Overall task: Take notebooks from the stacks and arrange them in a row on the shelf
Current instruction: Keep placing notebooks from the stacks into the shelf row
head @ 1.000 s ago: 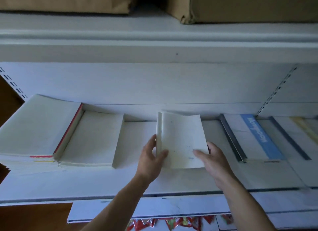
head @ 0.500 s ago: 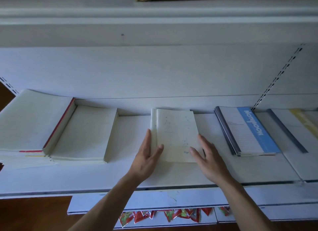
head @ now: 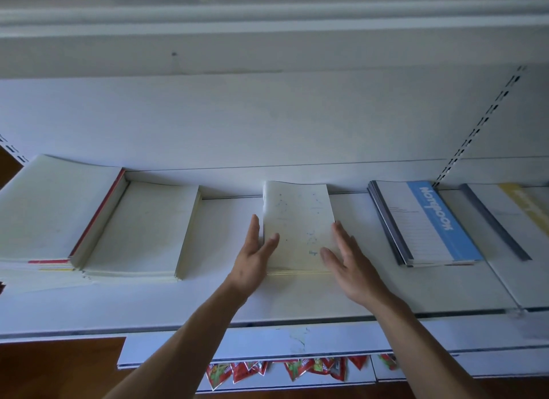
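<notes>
The frame's right edge cuts off a yellow-striped notebook (head: 517,217). On the white metal shelf (head: 297,303) lies a thin cream notebook with faint blue marks (head: 298,229), centred. The left hand (head: 252,262) and right hand (head: 347,268) flank it, each grip wide open, fingertips touching its edges, holding nothing.

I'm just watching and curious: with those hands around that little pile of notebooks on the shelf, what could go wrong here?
The middle pile has a curled top cover and uneven lower edges, so squaring it with the open left hand and right hand might crease pages. It also sits apart from the blue notebook and the cream stack, so the row may end up unevenly spaced.
</notes>
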A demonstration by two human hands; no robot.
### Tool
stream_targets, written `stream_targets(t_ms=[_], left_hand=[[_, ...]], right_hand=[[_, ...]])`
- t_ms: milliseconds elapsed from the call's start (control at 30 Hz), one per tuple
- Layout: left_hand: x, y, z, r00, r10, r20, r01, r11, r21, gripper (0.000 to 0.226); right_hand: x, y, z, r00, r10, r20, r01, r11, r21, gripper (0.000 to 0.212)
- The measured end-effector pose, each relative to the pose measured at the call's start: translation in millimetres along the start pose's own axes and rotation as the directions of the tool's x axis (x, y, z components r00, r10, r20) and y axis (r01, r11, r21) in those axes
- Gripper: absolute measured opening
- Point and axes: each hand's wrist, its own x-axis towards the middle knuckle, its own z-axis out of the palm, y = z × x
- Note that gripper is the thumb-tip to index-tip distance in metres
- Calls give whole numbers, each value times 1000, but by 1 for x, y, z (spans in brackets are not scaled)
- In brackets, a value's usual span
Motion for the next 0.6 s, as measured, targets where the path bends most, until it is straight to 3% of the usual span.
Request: stream_targets(t_ms=[67, 233, 333, 433, 500, 600], left_hand=[[1, 1, 10, 1000, 6, -5, -6, 999, -38, 60], [2, -2, 13, 1000, 29, -2, -29, 1000, -2, 75], [1, -2, -1, 988, 105, 113, -130, 960, 246, 92], [4, -13, -22, 951, 223, 216, -304, 806, 508, 123], [6, -23, -30, 919, 282, 277, -392, 741, 545, 122], [2, -22, -26, 919, 318, 235, -395, 710, 583, 114]], right_hand=[[3, -2, 4, 1000, 6, -2, -6, 1000, 5, 66], [6, -4, 11, 1000, -15, -1, 15, 1000, -2, 68], [2, 4, -4, 997, -41, 58, 38, 998, 59, 80], [-6, 17, -21, 985, -99, 145, 99, 995, 8, 100], [-7, 22, -24, 981, -119, 150, 126, 991, -38, 107], [-4, 26, -17, 987, -159, 13, 159, 986, -42, 97]])
